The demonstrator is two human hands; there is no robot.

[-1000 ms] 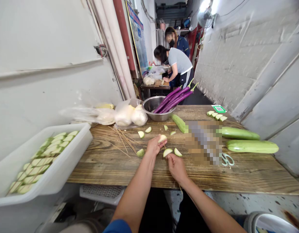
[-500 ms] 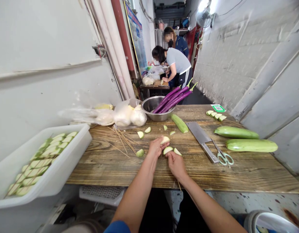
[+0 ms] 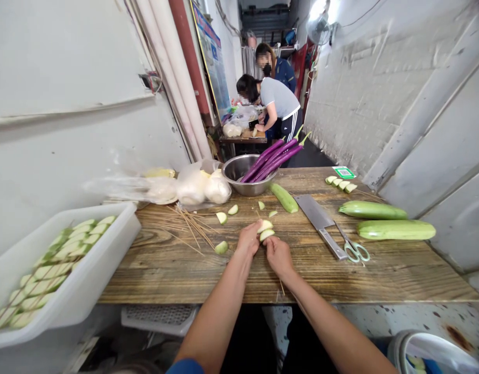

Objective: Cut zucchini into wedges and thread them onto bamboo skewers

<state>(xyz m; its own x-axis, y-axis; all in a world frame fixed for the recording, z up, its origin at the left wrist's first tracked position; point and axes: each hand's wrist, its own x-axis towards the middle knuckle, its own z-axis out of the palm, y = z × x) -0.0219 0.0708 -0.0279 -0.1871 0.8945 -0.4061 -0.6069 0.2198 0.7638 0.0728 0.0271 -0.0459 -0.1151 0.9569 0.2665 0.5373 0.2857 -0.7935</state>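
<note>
My left hand [image 3: 249, 237] is closed around the side of a pale zucchini slice [image 3: 265, 225] above the table. Just below it sits a second zucchini slice [image 3: 267, 235], almost touching the first. My right hand [image 3: 278, 256] is closed in a pinch by the lower slice, holding a thin wooden skewer [image 3: 282, 286] whose tail sticks out below the hand. A thin tip shows above the upper slice. Loose zucchini pieces [image 3: 221, 247] lie left of my hands, and others lie beyond them.
Loose skewers [image 3: 185, 223] spread at left, near a white tub [image 3: 126, 218] of skewered slices. A cleaver [image 3: 317, 218], scissors [image 3: 356, 250] and whole zucchinis [image 3: 395, 229] lie right. Behind stand a metal bowl [image 3: 233, 174] with eggplants [image 3: 270, 162] and plastic bags [image 3: 192, 187]. Two people [image 3: 280, 98] work farther back.
The two slices at my hands have come closer together, and my right hand has moved up slightly. A slice beside my right hand no longer shows. The view has shifted a little.
</note>
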